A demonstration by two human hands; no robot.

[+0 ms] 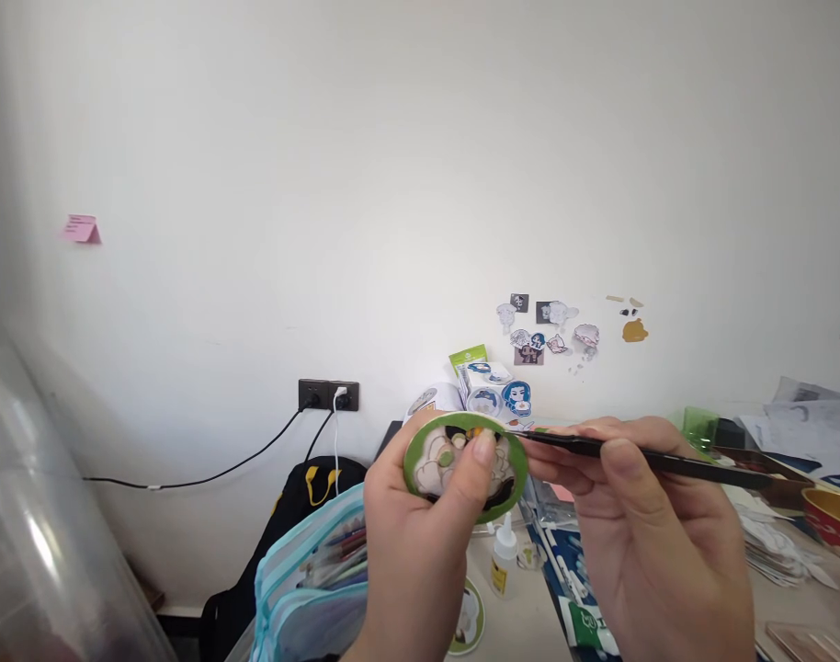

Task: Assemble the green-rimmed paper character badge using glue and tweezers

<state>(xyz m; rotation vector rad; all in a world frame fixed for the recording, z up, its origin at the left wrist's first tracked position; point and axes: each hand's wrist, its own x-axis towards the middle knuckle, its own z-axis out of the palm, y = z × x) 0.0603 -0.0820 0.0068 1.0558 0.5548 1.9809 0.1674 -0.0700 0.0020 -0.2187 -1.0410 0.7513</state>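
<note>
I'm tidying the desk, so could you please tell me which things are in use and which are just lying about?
In use:
left hand, holding round badge
right hand, holding black tool to the badge

Lying about:
glue bottle
pencil case
stickers on wall
paper stack

Held before the matt painted wall [406, 165], the green-rimmed round badge [465, 466] looks glossy and smooth, the thin black tool [668, 460] beside it semi-matt, the bottle [504, 555] below translucent plastic, the teal pouch [310, 588] lower left clear glossy plastic.
</note>
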